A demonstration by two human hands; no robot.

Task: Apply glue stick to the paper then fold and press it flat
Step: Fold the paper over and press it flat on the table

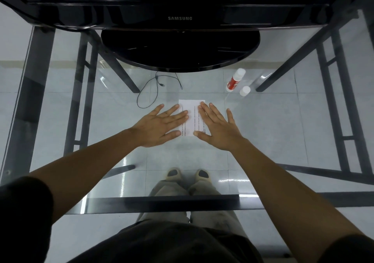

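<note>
Hands lay flat, fingers spread and gripping nothing: left hand (162, 125) and right hand (217, 129) pressed a folded paper (192, 110) on the glass tabletop (273, 125). Beyond stood a glue stick (235, 79), its cap (245, 90) beside it, then a monitor base (180, 49).

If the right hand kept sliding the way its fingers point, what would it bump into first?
The right hand points up and slightly left across the paper. Beyond the paper's far edge the glass looks bare until the monitor's black base. The glue stick sits off to its right.
</note>
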